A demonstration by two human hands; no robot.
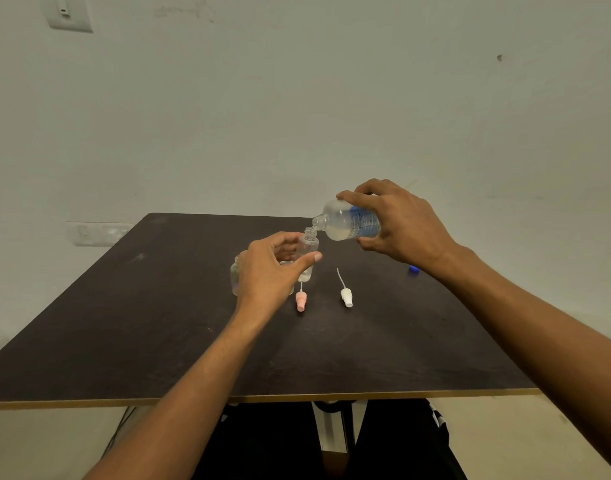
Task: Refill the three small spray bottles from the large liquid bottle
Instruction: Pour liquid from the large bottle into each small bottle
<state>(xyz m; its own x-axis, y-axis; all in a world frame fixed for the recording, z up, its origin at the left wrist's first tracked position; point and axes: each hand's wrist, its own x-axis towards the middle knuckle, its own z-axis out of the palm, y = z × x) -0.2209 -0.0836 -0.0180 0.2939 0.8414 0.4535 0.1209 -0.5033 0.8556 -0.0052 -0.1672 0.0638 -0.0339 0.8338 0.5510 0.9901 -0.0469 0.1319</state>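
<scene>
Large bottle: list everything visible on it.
The large bottle is clear, plastic-looking, with a blue-and-white label and a bare threaded neck, no cap on. It is tilted almost level above the table, mouth pointing left and slightly down at the open neck of the small spray bottle the left hand holds; whether the two necks touch is unclear. Pale liquid pools along its lower side. The right hand wraps its labelled body from above.

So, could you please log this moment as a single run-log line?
step: pour | right grip: tilts large liquid bottle | left grip: holds uncapped small spray bottle | table: pink spray pump, white spray pump, blue cap
</scene>
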